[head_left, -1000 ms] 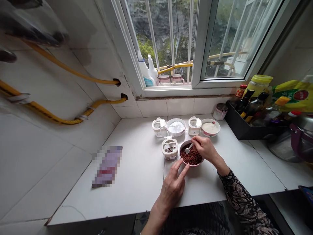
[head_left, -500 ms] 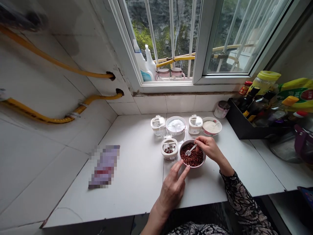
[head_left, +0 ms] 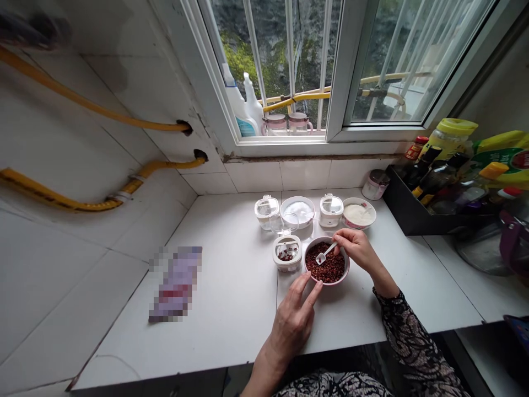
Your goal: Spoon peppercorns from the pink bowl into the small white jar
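Observation:
My right hand (head_left: 359,249) pinches the handle of a small white spoon (head_left: 329,250), whose scoop is over the dark red peppercorns (head_left: 330,271). A few dark specks seem to show in the scoop. The peppercorns fill much of a round bowl (head_left: 347,270) with a pale rim. Against the bowl's near left edge rest the fingertips of my left hand (head_left: 294,315), fingers stretched out and apart. Just left of the bowl stands a clear seasoning jar (head_left: 286,264) with a white rim and some peppercorns inside; its clear lid is tipped up behind.
Behind are two more seasoning jars (head_left: 266,212) (head_left: 331,210), a bowl of white crystals (head_left: 311,221) and a bowl of pale powder (head_left: 359,223). A lidded jar (head_left: 375,186) and a black box (head_left: 407,218) of bottles stand right. A blurred purple packet (head_left: 177,284) lies left.
My right hand and the spoon have shifted slightly to the right, and the scoop now shows more plainly. My left hand stays at the bowl. The view has shifted a little.

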`<state>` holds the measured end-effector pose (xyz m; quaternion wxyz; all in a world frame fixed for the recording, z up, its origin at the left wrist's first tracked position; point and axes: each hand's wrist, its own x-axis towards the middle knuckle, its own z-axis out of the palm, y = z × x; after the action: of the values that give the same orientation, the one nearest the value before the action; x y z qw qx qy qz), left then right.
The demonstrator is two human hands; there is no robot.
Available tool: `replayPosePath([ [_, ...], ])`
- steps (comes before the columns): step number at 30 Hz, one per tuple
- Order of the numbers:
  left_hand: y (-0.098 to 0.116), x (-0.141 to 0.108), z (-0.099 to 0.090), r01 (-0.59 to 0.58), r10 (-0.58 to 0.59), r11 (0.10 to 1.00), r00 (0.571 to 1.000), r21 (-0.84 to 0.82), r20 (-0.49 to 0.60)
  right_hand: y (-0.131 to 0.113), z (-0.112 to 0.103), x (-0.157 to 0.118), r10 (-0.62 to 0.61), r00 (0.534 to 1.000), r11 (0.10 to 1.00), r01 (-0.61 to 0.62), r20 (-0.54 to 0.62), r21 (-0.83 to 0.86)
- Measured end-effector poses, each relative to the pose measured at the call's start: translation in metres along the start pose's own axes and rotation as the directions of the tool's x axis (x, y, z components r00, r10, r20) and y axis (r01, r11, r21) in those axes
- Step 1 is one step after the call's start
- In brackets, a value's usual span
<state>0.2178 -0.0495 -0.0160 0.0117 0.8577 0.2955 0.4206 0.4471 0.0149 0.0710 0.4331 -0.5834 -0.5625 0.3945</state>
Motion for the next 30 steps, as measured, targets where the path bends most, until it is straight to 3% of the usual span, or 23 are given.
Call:
replayPosePath([
  [6, 0.001, 0.000, -0.001, 0.010, -0.009, 1.000, 1.000, -0.001, 0.007, 0.001, 0.002, -0.001, 0.003, 1.000, 1.000, -0.003, 0.012, -0.024],
  [10, 0.002, 0.000, 0.000, 0.009, -0.009, 1.000, 1.000, -0.005, -0.005, -0.002, 0.001, 0.002, 0.063, 0.998, 0.993, -0.061, -0.018, 0.104],
  [13, 0.001, 0.001, 0.000, 0.007, -0.007, 1.000, 1.000, 0.001, -0.006, -0.009, 0.006, 0.001, 0.046, 0.996, 0.983, -0.032, -0.073, 0.180],
  [18, 0.000, 0.001, 0.000, 0.001, -0.001, 1.000, 1.000, 0.022, -0.002, -0.020, 0.032, -0.009, -0.203, 0.954, 0.972, 0.223, -0.218, 0.070],
  [22, 0.001, 0.001, -0.001, 0.002, -0.002, 1.000, 1.000, 0.013, 0.003, -0.019, 0.049, -0.017, -0.487, 0.872, 0.866, 0.474, -0.054, -0.160],
  [25, 0.001, 0.001, -0.001, 0.002, -0.002, 1.000, 1.000, 0.005, -0.005, -0.019, 0.045, -0.018, -0.552, 0.833, 0.819, 0.537, -0.025, -0.205],
  [28, 0.001, 0.001, -0.001, 0.001, -0.001, 1.000, 1.000, 0.009, -0.002, -0.022, 0.028, -0.015, -0.477, 0.870, 0.872, 0.451, -0.122, -0.191],
  [30, 0.001, 0.002, -0.001, 0.002, -0.002, 1.000, 1.000, 0.012, 0.003, -0.022, 0.014, -0.013, -0.391, 0.914, 0.910, 0.365, -0.108, -0.197],
])
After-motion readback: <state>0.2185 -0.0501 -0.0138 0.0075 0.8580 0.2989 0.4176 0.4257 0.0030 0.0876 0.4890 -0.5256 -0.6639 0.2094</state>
